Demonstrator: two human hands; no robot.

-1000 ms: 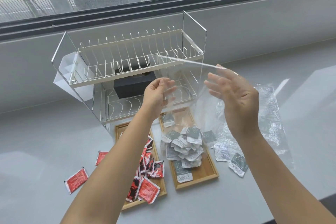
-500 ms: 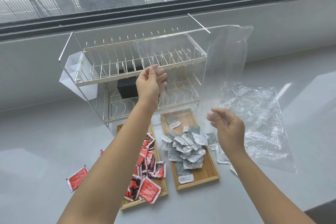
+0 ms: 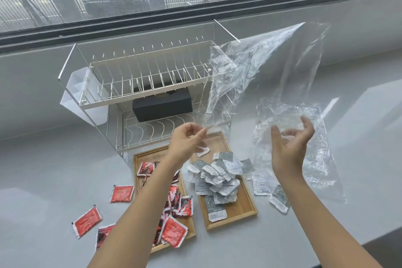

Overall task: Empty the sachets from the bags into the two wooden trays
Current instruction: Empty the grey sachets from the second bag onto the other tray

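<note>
From the head camera we see both our bare forearms reaching forward over the grey counter [image 3: 54,180]. Our left hand [image 3: 185,143] is raised above the far end of the right wooden tray [image 3: 243,217], its fingers [image 3: 201,136] pinching the lower corner of a clear plastic bag [image 3: 272,67] that billows up and to the right in front of the wire dish rack [image 3: 152,76]. Our right hand [image 3: 289,148] is held palm-up and cupped, its fingers spread and loosely curved, grasping nothing, hovering above a second, crumpled clear bag [image 3: 322,159] lying flat on the counter. Grey-and-white sachets [image 3: 215,176] are heaped in the right tray, with a few lying on the counter just beside it. Red sachets [image 3: 174,230] fill the left wooden tray [image 3: 137,159], partly hidden by our left forearm, and several more lie scattered on the counter to its left. A black box [image 3: 163,106] sits on the rack's lower shelf.
</note>
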